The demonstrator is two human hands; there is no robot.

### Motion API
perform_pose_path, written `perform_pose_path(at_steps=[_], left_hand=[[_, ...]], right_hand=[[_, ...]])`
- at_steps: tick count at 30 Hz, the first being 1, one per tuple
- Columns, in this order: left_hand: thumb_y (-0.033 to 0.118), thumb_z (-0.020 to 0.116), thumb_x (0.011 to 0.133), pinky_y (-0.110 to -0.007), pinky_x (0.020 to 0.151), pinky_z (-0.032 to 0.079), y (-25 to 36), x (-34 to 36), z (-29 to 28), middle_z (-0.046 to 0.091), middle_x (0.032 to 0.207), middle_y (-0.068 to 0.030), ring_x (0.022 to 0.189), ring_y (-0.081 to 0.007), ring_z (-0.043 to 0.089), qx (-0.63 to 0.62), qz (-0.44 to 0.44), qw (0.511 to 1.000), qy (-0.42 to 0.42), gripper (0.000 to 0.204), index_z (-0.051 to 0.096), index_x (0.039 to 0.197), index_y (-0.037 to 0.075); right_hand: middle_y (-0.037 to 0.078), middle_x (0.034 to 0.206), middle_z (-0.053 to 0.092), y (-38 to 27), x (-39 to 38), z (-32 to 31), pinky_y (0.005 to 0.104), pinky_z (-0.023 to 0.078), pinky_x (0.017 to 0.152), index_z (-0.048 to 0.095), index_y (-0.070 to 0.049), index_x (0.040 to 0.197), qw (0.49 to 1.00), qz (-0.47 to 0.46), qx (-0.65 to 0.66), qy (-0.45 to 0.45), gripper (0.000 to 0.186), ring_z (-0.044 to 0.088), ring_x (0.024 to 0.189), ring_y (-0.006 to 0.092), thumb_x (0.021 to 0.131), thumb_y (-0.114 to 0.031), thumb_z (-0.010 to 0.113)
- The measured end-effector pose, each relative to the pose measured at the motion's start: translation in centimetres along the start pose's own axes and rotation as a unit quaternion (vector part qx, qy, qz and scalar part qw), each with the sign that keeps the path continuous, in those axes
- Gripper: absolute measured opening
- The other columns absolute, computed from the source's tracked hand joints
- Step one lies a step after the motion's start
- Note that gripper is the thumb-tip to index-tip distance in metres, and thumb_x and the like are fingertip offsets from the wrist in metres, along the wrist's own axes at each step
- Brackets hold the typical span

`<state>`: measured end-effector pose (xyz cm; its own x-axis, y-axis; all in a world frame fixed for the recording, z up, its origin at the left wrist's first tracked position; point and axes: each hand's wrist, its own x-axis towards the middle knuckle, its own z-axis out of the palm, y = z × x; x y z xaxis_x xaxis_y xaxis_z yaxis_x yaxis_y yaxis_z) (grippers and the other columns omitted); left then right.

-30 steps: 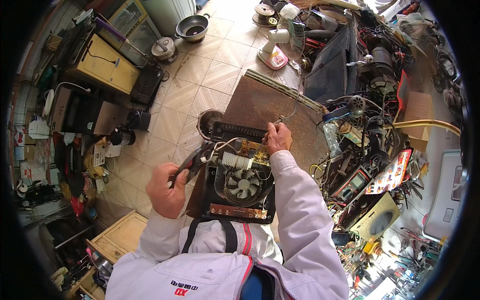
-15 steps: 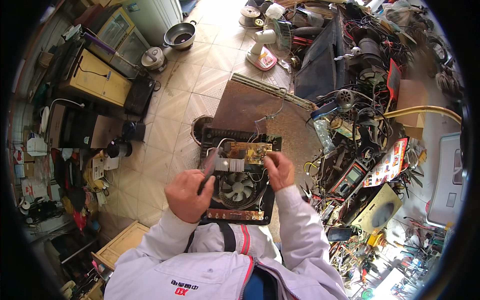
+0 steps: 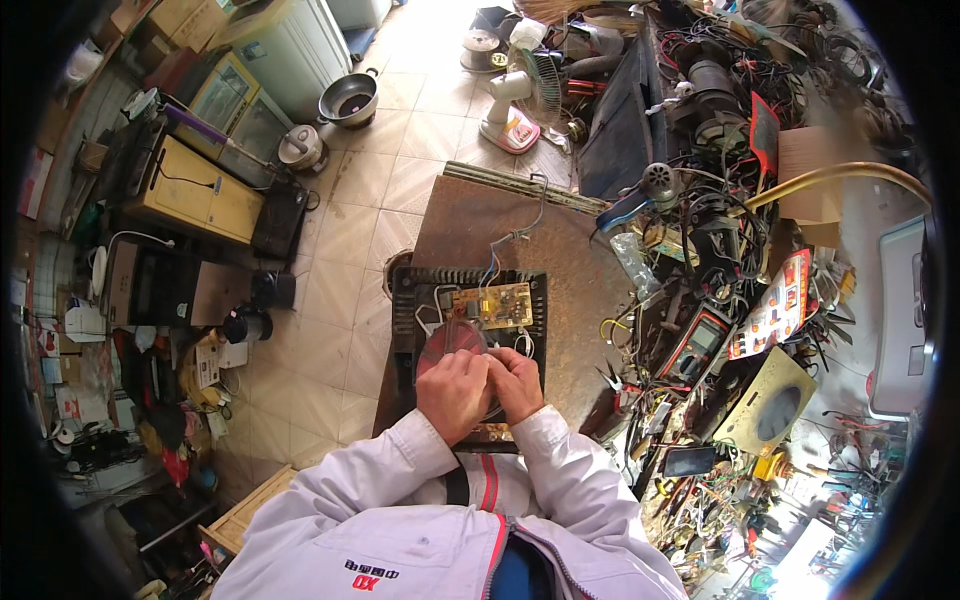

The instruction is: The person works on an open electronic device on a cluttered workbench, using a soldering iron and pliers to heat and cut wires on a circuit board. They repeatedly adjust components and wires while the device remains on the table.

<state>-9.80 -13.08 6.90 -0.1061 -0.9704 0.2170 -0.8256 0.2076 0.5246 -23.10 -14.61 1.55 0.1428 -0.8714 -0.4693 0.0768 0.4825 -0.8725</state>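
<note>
My left hand (image 3: 450,395) is closed on a reddish-brown round disc (image 3: 440,342), tilted over the fan area of an opened black appliance housing (image 3: 408,325). My right hand (image 3: 512,383) meets it at the disc's right edge, fingers pinched on it or on something small there, partly hidden. Above the disc in the housing sits a tan circuit board (image 3: 492,305) with loose wires running upward. The fan is mostly covered by the disc and my hands. The housing rests on a rusty brown worktop (image 3: 580,320).
On the right are heaped cables and tools, a multimeter (image 3: 697,340) and a blue hair dryer (image 3: 630,210). A small white fan (image 3: 510,110) and a black pan (image 3: 348,100) stand on the tiled floor ahead. Yellow cabinets (image 3: 195,190) and appliances line the left.
My left hand has swung rightward with the disc, which now faces up more. My right hand has left the board and wire area and come down beside my left hand.
</note>
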Motion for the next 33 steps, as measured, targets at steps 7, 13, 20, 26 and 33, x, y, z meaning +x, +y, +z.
perform_pose_path(at_steps=[7,13,20,26,33], left_hand=[[0.022,0.079,0.077,-0.043,0.062,0.054,-0.9,-0.6,-1.8,0.061,0.084,-0.0098,0.078,-0.0310,0.066,-0.016,-0.060,0.998,-0.028,0.027,0.059,0.087,0.008],[0.022,0.085,0.074,-0.043,0.063,0.054,-0.8,-1.1,-0.4,0.062,0.085,-0.0105,0.078,-0.0319,0.066,-0.042,-0.067,0.996,-0.033,0.032,0.059,0.088,0.008],[0.019,0.085,0.077,-0.039,0.065,0.055,-3.5,-0.6,-1.9,0.065,0.087,-0.0136,0.074,-0.0295,0.067,-0.162,-0.081,0.981,-0.071,0.028,0.067,0.093,0.004],[0.019,0.085,0.078,-0.043,0.093,0.053,-8.1,-3.6,-5.9,0.068,0.115,-0.0186,0.106,-0.0338,0.067,-0.176,-0.176,0.966,-0.074,0.045,0.067,0.115,0.001],[0.013,0.082,0.081,-0.046,0.103,0.051,-8.5,-4.1,-3.5,0.066,0.127,-0.0224,0.119,-0.0396,0.063,-0.119,-0.068,0.990,-0.044,0.055,0.062,0.131,0.001]], right_hand=[[0.005,0.082,0.070,-2.7,1.7,-1.7,0.0259,0.054,0.062,0.071,0.003,0.102,0.991,0.056,-0.043,-0.110,0.030,0.064,0.068,0.0094,0.103,-0.026,0.064],[0.009,0.094,0.073,-1.7,2.2,-3.0,0.0274,0.057,0.065,0.069,0.003,0.106,0.990,0.110,-0.025,-0.088,0.036,0.068,0.075,0.0120,0.103,-0.032,0.063],[0.007,0.098,0.072,-0.4,1.8,-2.3,0.0272,0.057,0.062,0.065,0.004,0.119,0.988,0.105,-0.053,-0.099,0.034,0.068,0.080,0.0126,0.102,-0.026,0.063],[0.010,0.095,0.071,-1.9,2.3,-1.8,0.0289,0.060,0.060,0.064,0.007,0.117,0.989,0.128,0.000,-0.072,0.033,0.070,0.078,0.0155,0.100,-0.021,0.062],[0.015,0.097,0.072,-6.5,4.3,1.6,0.0331,0.064,0.066,0.058,0.005,0.121,0.966,0.146,0.189,-0.095,0.036,0.075,0.081,0.0248,0.101,-0.025,0.063]])
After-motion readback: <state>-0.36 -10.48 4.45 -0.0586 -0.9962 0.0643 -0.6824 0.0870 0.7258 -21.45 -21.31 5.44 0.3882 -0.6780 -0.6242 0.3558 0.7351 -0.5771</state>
